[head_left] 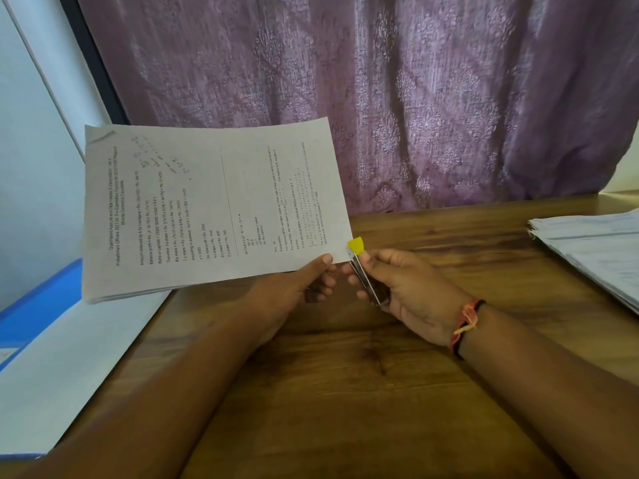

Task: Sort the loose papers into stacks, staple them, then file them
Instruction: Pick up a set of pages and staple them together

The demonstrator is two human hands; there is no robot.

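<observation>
Here, at the bench's left edge, a blue file folder (41,299) is lying flat and showing a broad white face, and what it is holding cannot be told. Above the bench's left half, the stack of printed papers (207,209) is hanging in the air, turned sideways and tilting up toward the far left. The left hand (294,288) is pinching the stack's near edge, thumb on top and fingers underneath. Just beside it, the right hand (408,292) is gripping a slim metal stapler (363,271), whose yellow tip (356,244) is touching the stack's near right corner; whether the sheets are sitting inside it cannot be told. A red and black thread band (466,323) is circling the right wrist. Another pile of papers (594,247) is lying at the right edge of the brown wooden bench (345,375). Behind the far edge, a patterned purple curtain (380,98) is hanging, with a pale wall (27,133) running along the left.
</observation>
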